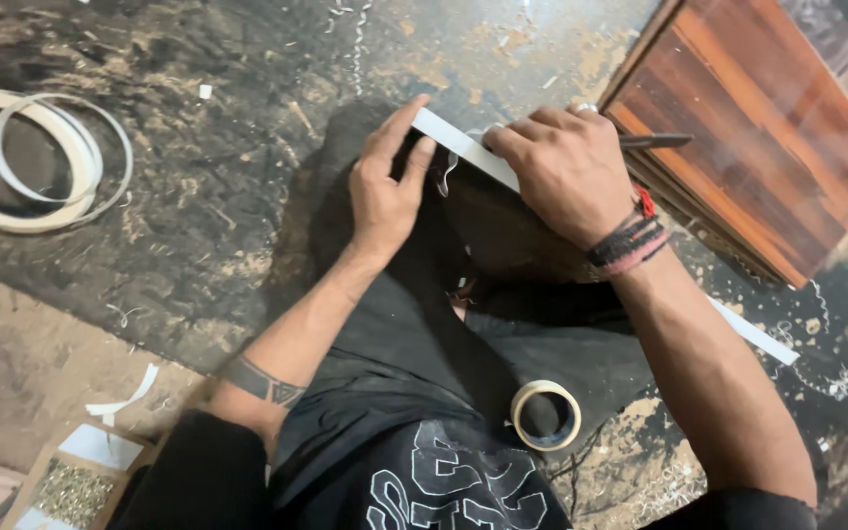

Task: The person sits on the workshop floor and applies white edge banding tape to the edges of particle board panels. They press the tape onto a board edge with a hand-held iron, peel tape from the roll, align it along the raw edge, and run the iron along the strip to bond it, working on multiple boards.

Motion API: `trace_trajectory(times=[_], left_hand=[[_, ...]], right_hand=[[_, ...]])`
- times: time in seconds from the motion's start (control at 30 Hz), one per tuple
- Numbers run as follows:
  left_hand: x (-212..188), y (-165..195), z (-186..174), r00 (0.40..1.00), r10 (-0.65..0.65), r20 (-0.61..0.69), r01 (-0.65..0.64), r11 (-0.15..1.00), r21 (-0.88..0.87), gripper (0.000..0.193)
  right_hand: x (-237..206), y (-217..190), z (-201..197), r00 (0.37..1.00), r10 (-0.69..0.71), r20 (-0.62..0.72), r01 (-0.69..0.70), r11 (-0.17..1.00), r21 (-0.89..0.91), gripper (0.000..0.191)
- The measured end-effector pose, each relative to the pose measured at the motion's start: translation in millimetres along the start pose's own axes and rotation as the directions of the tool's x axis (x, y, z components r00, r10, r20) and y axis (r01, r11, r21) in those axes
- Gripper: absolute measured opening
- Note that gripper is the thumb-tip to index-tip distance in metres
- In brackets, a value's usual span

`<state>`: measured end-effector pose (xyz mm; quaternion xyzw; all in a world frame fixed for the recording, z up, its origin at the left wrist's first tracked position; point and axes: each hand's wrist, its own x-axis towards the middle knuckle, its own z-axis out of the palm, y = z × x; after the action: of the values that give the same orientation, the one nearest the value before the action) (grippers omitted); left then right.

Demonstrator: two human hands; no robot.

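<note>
A long white edge strip [455, 142] runs diagonally over my lap, from its upper end near my fingers down to the right, where its far end [758, 337] shows past my forearm. My left hand [385, 186] presses on the strip's upper end with the fingers spread along it. My right hand [566, 172] grips the strip just beside it and also holds a dark blade tool [655, 141] that points right. A thin white shaving [447, 172] curls off the strip between the two hands.
A reddish-brown wood-grain board [768, 128] lies at the upper right. Coils of white edge banding [36, 162] rest on the dirty floor at left. A small tape roll [546, 414] sits on my lap. A cardboard box [76, 476] with scraps is at the lower left.
</note>
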<state>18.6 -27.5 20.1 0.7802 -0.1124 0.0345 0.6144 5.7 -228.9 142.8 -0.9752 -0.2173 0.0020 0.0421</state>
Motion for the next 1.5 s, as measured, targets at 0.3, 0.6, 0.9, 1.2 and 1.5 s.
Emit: trace_trajectory(times=[0.3,0.6,0.9,1.2,1.5], left_hand=[[-4,-6,8,0.995,-0.083,-0.060,0.086,0.995,0.050,0.038],[1,-23,-5,0.998,-0.023,0.053,0.025,0.999,-0.042,0.067],[17,-10,-23,0.990,0.086,0.114,-0.088,0.996,0.020,0.033],[5,29,-7,0.982,-0.006,0.187,-0.022,0.988,0.151,0.026],[-39,51,62,0.742,0.069,0.666,-0.072,0.997,-0.022,0.056]], right_hand=[[74,-20,20,0.996,-0.078,-0.030,0.076,0.994,-0.078,0.015],[28,30,19,0.890,0.428,-0.159,-0.316,0.828,0.464,0.026],[-123,-2,-19,0.854,0.512,0.092,-0.521,0.838,0.163,0.045],[-114,-41,33,0.816,0.498,-0.294,-0.498,0.863,0.081,0.028],[-270,25,33,0.751,0.607,-0.260,-0.644,0.760,-0.084,0.025]])
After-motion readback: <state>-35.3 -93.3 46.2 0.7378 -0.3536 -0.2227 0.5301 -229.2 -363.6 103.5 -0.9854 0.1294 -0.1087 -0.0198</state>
